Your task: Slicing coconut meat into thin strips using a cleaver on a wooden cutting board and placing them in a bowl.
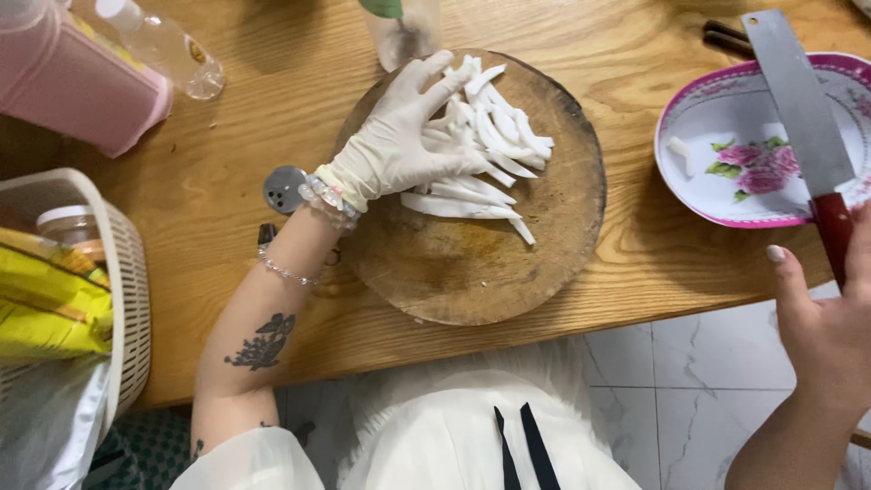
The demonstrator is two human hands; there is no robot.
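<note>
My left hand (pixel 408 136), in a white glove, lies flat with fingers spread on a pile of white cut strips (pixel 490 150) on a round wooden cutting board (pixel 472 263). My right hand (pixel 830 327), bare, grips the red handle of a cleaver (pixel 803 118) at the right edge of the table. The cleaver's wide steel blade points away from me, over a pink-rimmed flowered plate (pixel 726 195). One small white piece (pixel 679 154) lies on that plate.
A white plastic basket (pixel 127 272) with yellow packets stands at the left. A pink container (pixel 82 82) and a clear bottle (pixel 168 45) sit at the back left, a plastic cup (pixel 404 32) behind the board. A small round metal lid (pixel 284 188) lies by my wrist.
</note>
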